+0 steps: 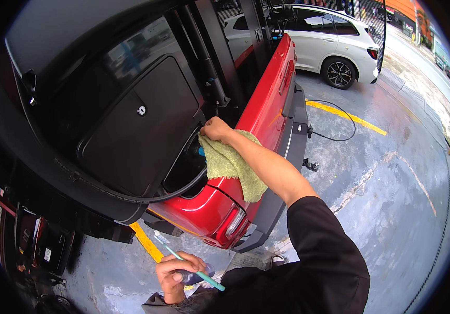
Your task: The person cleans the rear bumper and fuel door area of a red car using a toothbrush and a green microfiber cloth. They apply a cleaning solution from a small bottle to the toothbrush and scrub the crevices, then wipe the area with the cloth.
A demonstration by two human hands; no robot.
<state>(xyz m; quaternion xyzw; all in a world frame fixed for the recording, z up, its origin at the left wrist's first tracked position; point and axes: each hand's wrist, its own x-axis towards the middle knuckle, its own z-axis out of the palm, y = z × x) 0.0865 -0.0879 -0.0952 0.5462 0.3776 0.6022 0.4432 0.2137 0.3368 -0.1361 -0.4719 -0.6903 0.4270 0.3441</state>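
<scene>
My right hand (215,129) reaches over the rear corner of a red pickup truck (186,214), its fingers closed on a yellow-green towel (230,161). The towel drapes down over the red bodywork beside the tail light (234,222). Lower down, my left hand (173,276) is closed around a toothbrush (212,281) with a teal handle and pale bristles pointing up and away. A small translucent, purplish bottle (205,274) is tucked in the same hand, partly hidden by the fingers. Beside the towel, a bit of blue shows in the dark gap of the truck bed.
A black panel with a round lock (141,110) stands open-edged over the bed, and a black rubber seal (183,189) curves below it. The red tailgate (267,97) runs away from me above a dark bumper (282,172). A white car (329,39) is parked beyond.
</scene>
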